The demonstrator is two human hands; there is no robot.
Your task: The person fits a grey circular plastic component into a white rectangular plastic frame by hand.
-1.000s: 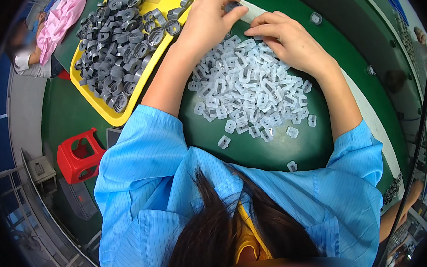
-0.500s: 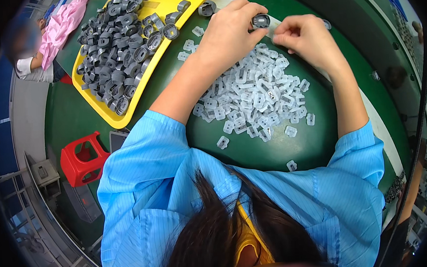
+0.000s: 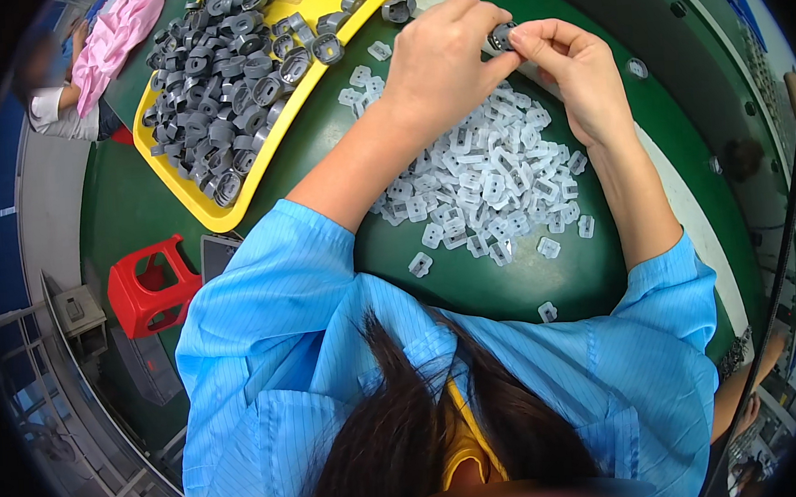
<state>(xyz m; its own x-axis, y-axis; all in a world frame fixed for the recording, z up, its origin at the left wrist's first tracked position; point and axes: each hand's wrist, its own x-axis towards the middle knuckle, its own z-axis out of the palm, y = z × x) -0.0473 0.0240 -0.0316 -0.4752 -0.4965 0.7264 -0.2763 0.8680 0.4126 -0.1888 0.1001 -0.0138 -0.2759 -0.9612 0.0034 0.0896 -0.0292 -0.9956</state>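
My left hand point(image 3: 446, 59) pinches a small dark grey plastic housing point(image 3: 501, 36) above the far side of the table, its open face toward my right hand. Thumb and forefinger of my right hand point(image 3: 583, 69) are closed together against the housing's edge. Whatever lies between those fingertips is hidden. Beneath and nearer than both hands spreads a heap of small translucent white plastic pieces point(image 3: 494, 183), with several strays around it. Another grey housing point(image 3: 397, 9) lies on the table just beyond my left hand.
A yellow tray point(image 3: 217, 218) at the left carries a heap of grey housings point(image 3: 215, 87). The green table point(image 3: 510, 292) has a pale strip along its far edge. A red stool point(image 3: 125, 283) stands at the left. Beyond the tray, a person sits beside pink cloth point(image 3: 117, 51).
My right fingers have come in to meet the housing; before, they were apart from it. The housing has shifted slightly right and turned in my left hand.
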